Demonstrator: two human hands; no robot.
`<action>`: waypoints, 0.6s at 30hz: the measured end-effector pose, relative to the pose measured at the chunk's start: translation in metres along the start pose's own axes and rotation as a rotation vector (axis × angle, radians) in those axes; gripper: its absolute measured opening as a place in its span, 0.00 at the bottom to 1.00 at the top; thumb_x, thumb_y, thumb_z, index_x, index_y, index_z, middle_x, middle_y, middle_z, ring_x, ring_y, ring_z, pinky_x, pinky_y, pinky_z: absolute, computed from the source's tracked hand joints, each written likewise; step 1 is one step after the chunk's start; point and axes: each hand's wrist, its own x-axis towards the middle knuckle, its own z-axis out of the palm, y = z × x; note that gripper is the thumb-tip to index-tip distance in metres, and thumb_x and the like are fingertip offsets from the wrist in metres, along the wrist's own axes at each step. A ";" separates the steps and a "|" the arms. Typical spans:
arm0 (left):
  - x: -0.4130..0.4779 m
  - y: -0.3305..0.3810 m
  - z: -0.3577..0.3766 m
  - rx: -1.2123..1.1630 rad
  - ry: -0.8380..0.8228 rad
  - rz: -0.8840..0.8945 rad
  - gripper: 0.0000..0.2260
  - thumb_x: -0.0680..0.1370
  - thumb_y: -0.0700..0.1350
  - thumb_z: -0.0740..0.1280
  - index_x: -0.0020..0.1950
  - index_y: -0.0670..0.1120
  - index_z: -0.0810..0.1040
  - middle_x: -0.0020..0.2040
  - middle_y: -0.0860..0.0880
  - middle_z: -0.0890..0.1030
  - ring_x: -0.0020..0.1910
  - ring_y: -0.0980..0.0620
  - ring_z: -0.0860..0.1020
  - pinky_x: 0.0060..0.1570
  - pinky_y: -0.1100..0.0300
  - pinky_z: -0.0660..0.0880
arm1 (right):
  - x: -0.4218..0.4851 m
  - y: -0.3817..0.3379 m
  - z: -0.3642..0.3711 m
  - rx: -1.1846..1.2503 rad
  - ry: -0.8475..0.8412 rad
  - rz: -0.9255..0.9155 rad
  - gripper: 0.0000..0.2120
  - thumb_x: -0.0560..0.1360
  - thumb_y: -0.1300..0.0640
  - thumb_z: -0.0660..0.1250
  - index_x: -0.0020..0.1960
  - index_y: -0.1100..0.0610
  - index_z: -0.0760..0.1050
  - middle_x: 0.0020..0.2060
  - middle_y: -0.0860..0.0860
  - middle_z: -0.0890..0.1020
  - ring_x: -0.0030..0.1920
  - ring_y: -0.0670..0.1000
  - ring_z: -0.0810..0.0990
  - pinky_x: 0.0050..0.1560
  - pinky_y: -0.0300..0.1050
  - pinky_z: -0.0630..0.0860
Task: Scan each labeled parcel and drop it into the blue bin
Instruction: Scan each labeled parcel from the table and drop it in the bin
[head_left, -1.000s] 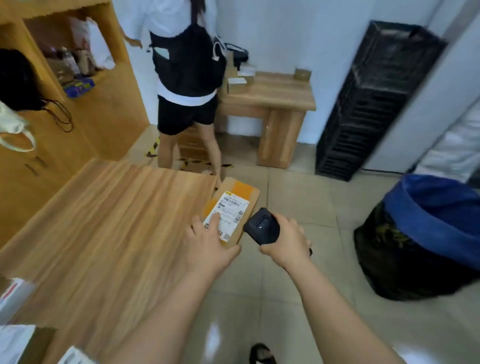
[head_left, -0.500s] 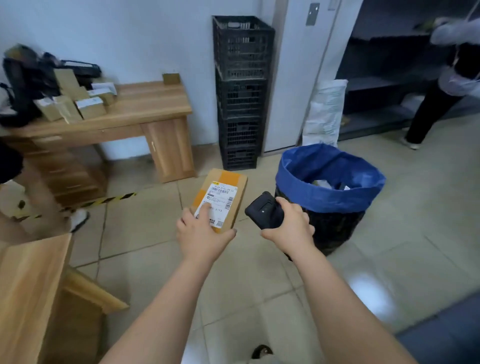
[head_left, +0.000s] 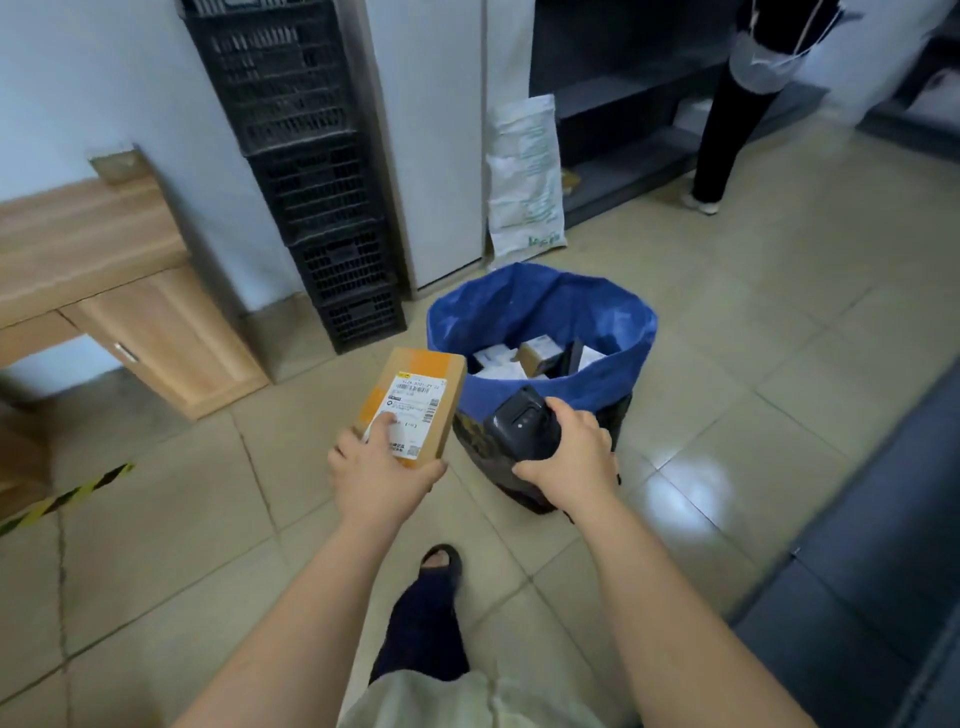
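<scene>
The left hand (head_left: 382, 475) grips a brown parcel (head_left: 431, 374) just left of the blue bin (head_left: 540, 306), with its thumb pressed on the white label (head_left: 418, 402). A barcode shows there, but the print is too blurred to read. The right hand (head_left: 571, 452) is curled round a black scanner (head_left: 522, 426) before the bin's near wall, hiding part of it. Inside the bin lie labelled boxes (head_left: 537, 351), their writing illegible.

Dim even indoor light, glare patch on floor tiles (head_left: 691, 483), motion blur, wide-angle bending at edges
</scene>
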 end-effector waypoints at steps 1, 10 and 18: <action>0.015 0.011 0.008 0.005 -0.015 0.019 0.41 0.65 0.66 0.73 0.74 0.57 0.64 0.69 0.43 0.64 0.66 0.41 0.64 0.65 0.46 0.66 | 0.017 0.004 -0.003 0.009 0.021 0.025 0.43 0.67 0.48 0.77 0.76 0.43 0.60 0.70 0.49 0.68 0.69 0.56 0.66 0.67 0.57 0.67; 0.217 0.121 0.083 0.037 -0.148 0.141 0.41 0.65 0.66 0.72 0.73 0.55 0.63 0.67 0.43 0.63 0.65 0.41 0.64 0.65 0.47 0.68 | 0.221 0.006 -0.016 0.027 0.110 0.115 0.43 0.68 0.49 0.77 0.77 0.44 0.59 0.70 0.50 0.68 0.69 0.57 0.66 0.67 0.57 0.67; 0.369 0.191 0.189 0.211 -0.297 0.185 0.44 0.63 0.71 0.70 0.73 0.53 0.63 0.67 0.44 0.63 0.64 0.41 0.64 0.65 0.48 0.66 | 0.403 0.020 0.016 0.038 0.066 0.239 0.42 0.68 0.50 0.76 0.77 0.45 0.59 0.71 0.49 0.67 0.70 0.55 0.65 0.70 0.56 0.64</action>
